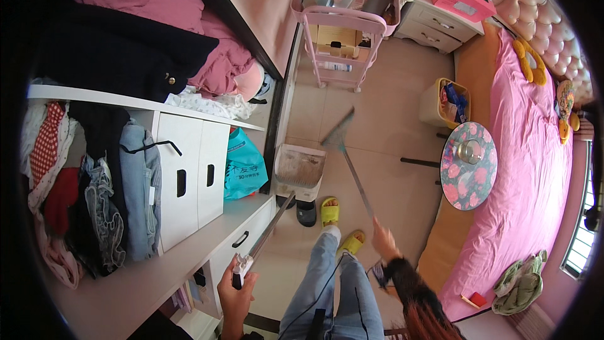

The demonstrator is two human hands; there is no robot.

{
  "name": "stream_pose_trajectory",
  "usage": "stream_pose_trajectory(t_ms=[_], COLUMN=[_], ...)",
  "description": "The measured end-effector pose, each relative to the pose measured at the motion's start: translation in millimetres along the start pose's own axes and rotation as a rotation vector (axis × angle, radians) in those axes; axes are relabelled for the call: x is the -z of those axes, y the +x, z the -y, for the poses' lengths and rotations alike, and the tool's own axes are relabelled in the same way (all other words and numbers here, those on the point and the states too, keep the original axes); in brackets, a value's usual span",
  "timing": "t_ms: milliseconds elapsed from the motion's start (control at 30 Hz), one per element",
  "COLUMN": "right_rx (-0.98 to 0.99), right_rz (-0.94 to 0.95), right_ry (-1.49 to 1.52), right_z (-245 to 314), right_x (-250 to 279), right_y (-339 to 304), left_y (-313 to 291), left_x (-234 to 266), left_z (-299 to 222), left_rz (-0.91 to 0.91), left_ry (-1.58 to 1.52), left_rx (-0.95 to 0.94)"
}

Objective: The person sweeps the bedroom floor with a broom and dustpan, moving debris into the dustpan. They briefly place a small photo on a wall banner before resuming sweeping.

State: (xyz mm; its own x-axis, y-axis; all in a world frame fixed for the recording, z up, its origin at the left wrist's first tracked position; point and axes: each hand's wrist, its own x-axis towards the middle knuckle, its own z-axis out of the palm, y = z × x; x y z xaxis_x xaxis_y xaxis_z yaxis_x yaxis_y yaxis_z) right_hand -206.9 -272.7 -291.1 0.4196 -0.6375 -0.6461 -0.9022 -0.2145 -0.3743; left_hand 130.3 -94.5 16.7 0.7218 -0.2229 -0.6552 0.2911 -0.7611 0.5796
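Observation:
My right hand point(384, 242) is closed around the upper part of a long-handled broom point(357, 179). Its grey-green fan-shaped bristles point(340, 130) rest on the tiled floor ahead of my feet. At the lower left, my left hand point(235, 296) is closed on the white and black grip of a long-handled dustpan point(301, 168). The pan lies on the floor left of the bristles, apart from them, its inside streaked with dirt. Dark slippers point(306, 213) sit just behind the pan. I stand in yellow-green slippers point(329, 211) close to both handles.
A wardrobe with clothes and white drawers point(180, 182) lines the left side, a turquoise bag point(244, 167) on its ledge. Ahead stands a pink trolley point(345, 20). To the right are a filled bin point(434, 104), a round floral table point(454, 182) and a pink-covered bed point(503, 226).

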Motion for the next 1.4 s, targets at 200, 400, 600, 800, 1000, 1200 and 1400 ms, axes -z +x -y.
stream_pose_trajectory(t_ms=[200,400,600,800,1000,1200,1400], right_rx=[-0.186,0.141,0.394,0.175,-0.104,-0.272,-0.131], right_rz=[0.195,0.078,0.225,0.118,0.09,0.148,-0.124], right_ry=[-0.052,-0.237,-0.328,-0.24,-0.082,0.052,0.232], right_z=[-10,-8,68,43,-33,-24,-1], right_x=[-5,23,61,35,-6,-8,-2], right_y=[-164,-81,92,69,-109,-215,-77], left_y=[-17,-40,-60,-62,-52,-38,-8], left_x=[14,31,32,30,28,14,-11], left_z=[1,3,0,2,1,-12,-43], left_rz=[0.01,0.028,-0.044,-0.012,-0.041,-0.002,0.051], left_ry=[0.007,0.048,0.087,0.087,0.014,0.113,0.176], left_rx=[0.012,0.039,0.068,0.058,0.009,-0.057,-0.177])
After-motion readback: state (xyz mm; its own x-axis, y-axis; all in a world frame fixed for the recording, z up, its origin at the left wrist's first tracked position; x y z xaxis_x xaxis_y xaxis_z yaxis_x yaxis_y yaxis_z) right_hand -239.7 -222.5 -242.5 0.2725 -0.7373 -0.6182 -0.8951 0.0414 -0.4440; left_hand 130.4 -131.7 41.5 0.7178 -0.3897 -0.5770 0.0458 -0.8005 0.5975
